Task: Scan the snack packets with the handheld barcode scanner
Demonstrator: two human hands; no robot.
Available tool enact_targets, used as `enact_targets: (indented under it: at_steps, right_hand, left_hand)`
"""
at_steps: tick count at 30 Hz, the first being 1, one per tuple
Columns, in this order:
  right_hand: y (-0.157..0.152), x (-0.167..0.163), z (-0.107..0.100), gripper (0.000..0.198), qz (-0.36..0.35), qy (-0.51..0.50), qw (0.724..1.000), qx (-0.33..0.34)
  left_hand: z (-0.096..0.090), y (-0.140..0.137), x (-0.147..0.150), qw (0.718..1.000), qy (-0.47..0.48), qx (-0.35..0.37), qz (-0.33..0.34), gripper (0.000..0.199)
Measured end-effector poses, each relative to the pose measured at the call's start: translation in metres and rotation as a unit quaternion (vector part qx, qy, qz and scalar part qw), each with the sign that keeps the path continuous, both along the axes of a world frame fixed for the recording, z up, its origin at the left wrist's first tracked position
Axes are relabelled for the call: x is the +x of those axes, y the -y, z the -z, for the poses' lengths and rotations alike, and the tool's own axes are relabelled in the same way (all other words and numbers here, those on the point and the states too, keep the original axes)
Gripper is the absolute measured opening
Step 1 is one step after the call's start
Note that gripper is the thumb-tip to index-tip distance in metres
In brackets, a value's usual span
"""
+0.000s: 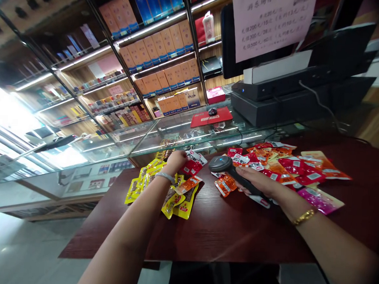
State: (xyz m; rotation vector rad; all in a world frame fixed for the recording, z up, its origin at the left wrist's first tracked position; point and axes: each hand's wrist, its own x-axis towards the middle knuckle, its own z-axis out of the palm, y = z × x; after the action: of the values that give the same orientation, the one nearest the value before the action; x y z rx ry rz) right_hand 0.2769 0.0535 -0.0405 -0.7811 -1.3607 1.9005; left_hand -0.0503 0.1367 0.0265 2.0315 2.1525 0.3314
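Observation:
My right hand (254,179) is wrapped round the handle of a black barcode scanner (222,164), whose head points left over the counter. Pinched in my left hand (176,159) is a red and white snack packet (194,162), held above a pile of yellow snack packets (146,175). An orange snack packet (188,185) rests on that pile, just below the held one. Around and beyond the scanner lies a heap of red and orange snack packets (280,166). A pink packet (321,200) sits at the heap's right end.
Everything lies on a dark red wooden counter (210,236). Behind it stand a glass display case (142,137), a mouse (212,112) on a red mat (197,119), and a black cash register (261,107) with a paper sign (271,27). Shelves of boxed goods (163,43) fill the back.

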Motion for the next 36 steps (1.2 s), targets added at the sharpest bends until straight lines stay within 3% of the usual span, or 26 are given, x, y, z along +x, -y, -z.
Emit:
enact_targets:
  at_steps: [2,4,7,10,12,16,22,29,34,36]
  right_hand:
    - [0.0,0.0,0.001,0.045,-0.002,-0.003,1.0,0.005]
    - [-0.001,0.0,0.001,0.045,0.0,-0.004,1.0,0.005]
    - [0.0,-0.001,-0.001,0.045,0.0,-0.009,1.0,0.004]
    - [0.001,-0.001,-0.004,0.047,0.001,-0.013,1.0,0.004]
    - [0.002,-0.001,-0.005,0.046,0.004,-0.015,1.0,0.005]
    - [0.001,0.001,-0.005,0.046,0.013,-0.029,1.0,0.002]
    - [-0.003,0.006,-0.007,0.047,0.024,-0.028,0.999,0.009]
    - [-0.008,0.007,-0.001,0.047,0.037,-0.029,0.999,0.01]
    - [-0.005,0.008,-0.005,0.045,0.03,-0.031,0.999,0.013]
    - [-0.004,0.009,-0.009,0.044,0.029,-0.035,0.999,0.007]
  left_hand:
    - [-0.001,0.0,-0.001,0.992,0.115,0.036,-0.029,0.016]
    - [0.001,0.001,0.003,0.965,0.256,0.042,-0.035,0.022]
    - [0.003,0.005,0.019,0.891,0.453,0.022,-0.02,0.03]
    - [0.0,0.011,0.039,0.828,0.561,0.005,-0.011,0.036]
    - [-0.004,0.016,0.048,0.824,0.567,0.001,-0.012,0.039]
    - [-0.009,0.018,0.052,0.847,0.531,0.005,-0.021,0.039]
    - [0.004,0.008,0.06,0.864,0.503,-0.003,-0.014,0.038]
    - [0.012,-0.001,0.065,0.846,0.533,-0.009,0.008,0.036]
    - [0.014,-0.006,0.062,0.818,0.575,-0.035,0.009,0.034]
    - [0.013,-0.01,0.066,0.795,0.6,-0.075,0.047,0.037]
